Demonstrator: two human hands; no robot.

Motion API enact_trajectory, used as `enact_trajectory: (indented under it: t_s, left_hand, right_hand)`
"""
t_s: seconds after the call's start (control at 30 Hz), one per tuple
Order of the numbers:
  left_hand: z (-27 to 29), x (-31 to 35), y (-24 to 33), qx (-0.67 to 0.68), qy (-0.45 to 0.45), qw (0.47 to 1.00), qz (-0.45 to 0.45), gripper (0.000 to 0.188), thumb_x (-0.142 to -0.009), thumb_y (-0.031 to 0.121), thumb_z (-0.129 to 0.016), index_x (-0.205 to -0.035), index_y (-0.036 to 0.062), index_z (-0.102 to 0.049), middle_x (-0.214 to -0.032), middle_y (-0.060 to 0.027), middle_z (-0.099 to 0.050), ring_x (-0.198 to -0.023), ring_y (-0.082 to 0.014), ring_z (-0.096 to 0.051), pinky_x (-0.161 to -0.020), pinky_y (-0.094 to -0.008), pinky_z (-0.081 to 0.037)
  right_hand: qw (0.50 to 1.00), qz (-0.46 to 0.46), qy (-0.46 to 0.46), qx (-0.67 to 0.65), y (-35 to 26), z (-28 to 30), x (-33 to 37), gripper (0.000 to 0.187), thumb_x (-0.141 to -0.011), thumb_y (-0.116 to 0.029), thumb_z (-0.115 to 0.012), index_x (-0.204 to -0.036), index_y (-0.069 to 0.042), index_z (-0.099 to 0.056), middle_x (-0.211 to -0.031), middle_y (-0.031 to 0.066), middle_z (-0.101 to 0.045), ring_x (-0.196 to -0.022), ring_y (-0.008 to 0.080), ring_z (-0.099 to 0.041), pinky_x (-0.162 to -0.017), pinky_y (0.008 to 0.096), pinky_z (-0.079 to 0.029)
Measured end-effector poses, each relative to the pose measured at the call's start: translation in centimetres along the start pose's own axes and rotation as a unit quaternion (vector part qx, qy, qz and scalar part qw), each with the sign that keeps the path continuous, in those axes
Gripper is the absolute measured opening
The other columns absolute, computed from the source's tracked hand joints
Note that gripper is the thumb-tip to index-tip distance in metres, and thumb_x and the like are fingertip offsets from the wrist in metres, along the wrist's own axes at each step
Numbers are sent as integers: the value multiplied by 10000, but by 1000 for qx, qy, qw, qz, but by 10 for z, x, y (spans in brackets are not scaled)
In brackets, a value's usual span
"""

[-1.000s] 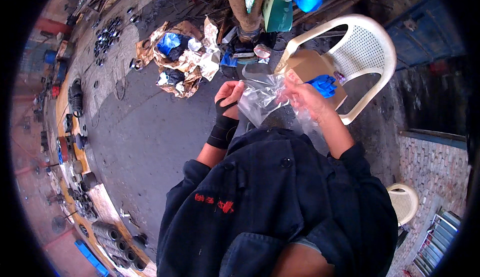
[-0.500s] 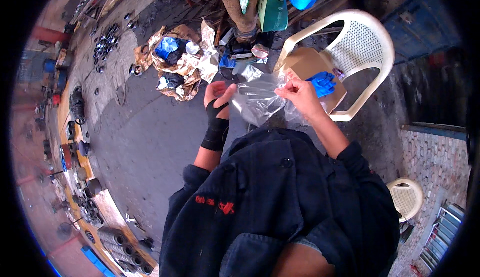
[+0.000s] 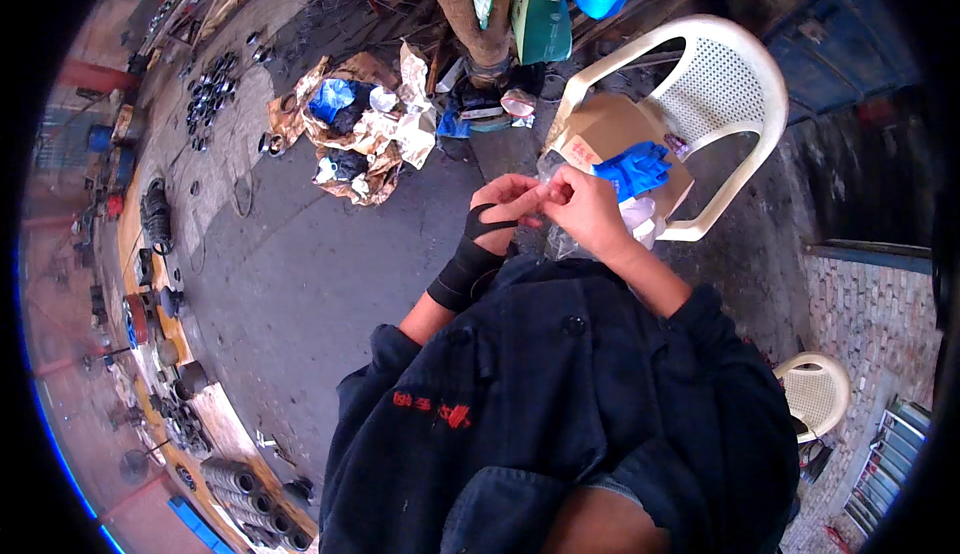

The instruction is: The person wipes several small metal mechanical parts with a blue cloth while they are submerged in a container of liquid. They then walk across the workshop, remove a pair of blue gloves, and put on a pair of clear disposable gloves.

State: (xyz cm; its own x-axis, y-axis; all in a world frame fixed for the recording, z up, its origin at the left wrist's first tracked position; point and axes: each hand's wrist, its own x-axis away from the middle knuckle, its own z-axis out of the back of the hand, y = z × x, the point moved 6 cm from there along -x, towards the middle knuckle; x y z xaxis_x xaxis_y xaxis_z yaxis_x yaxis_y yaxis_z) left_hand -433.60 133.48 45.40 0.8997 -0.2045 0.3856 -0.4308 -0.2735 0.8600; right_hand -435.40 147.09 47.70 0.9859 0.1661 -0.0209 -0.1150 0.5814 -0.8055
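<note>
My left hand (image 3: 503, 214), in a black wrist brace (image 3: 470, 266), meets my right hand (image 3: 585, 212) in front of my chest. Both have their fingers closed in a pinch on a clear plastic bag (image 3: 560, 246). Parts of the bag show above and below the hands; the rest is hidden behind them. Just beyond my right hand, blue gloves (image 3: 636, 170) lie on a cardboard box (image 3: 610, 124), which rests on a cream plastic armchair (image 3: 772, 104). Something whitish (image 3: 640, 216) sits beside the box, below the gloves.
Crumpled brown paper (image 3: 415, 134) with dark and blue items lies on the floor ahead. Behind it stands a tree trunk (image 3: 485, 49) with bags hanging from it. Round metal parts (image 3: 210, 94) are scattered at the far left. A second cream chair (image 3: 815, 399) stands at the lower right.
My left hand has moved right to meet my right hand, and its fingers have closed. The clear bag, spread between the hands before, is now gathered and mostly hidden.
</note>
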Motion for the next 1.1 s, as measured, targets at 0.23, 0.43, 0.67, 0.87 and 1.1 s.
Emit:
enact_trajectory:
  t_s: [0.23, 0.43, 0.67, 0.87, 1.1]
  left_hand:
    - [9, -3, -5, 46, 1, 999, 9, 153, -850, 130, -626, -901, -13, -611, -811, -82, -645, -698, -137, -623, -636, -248, -516]
    - [38, -10, 2, -175, 32, 979, -101, 123, -789, 110, -646, -837, 5, -605, -718, -38, -622, -631, -93, -576, -581, -215, -451]
    - [49, -11, 3, -182, 68, 977, -93, 275, -714, 94, -682, -944, 8, -559, -724, -19, -588, -626, -87, -562, -511, -214, -433]
    - [37, -20, -29, -344, 129, 894, -256, 262, -685, 119, -665, -922, 47, -581, -726, -45, -568, -645, -152, -563, -531, -290, -445]
    - [50, -11, -3, -504, 195, 835, -105, 153, -652, 48, -586, -796, 97, -575, -872, -112, -569, -797, -346, -597, -661, -440, -482]
  right_hand:
    - [959, -86, -135, -234, 25, -15, 2, 250, -750, -248, -740, -771, -31, -619, -662, 21, -611, -598, 106, -550, -557, 270, -443]
    - [927, -207, 9, -312, 73, -7, 1, 197, -750, -172, -725, -747, -8, -614, -704, 21, -627, -590, 96, -540, -561, 251, -442]
    - [994, -29, 74, -72, 36, -4, -8, 177, -745, -131, -686, -853, -43, -575, -702, 65, -630, -618, 194, -616, -576, 303, -481]
    - [989, 30, -25, -140, 23, -32, 0, 208, -762, -138, -703, -767, -35, -522, -637, 55, -538, -578, 144, -498, -533, 299, -412]
    - [997, 23, 5, 74, 48, -18, -11, 226, -677, -95, -683, -635, -32, -471, -558, 96, -500, -511, 260, -483, -500, 367, -383]
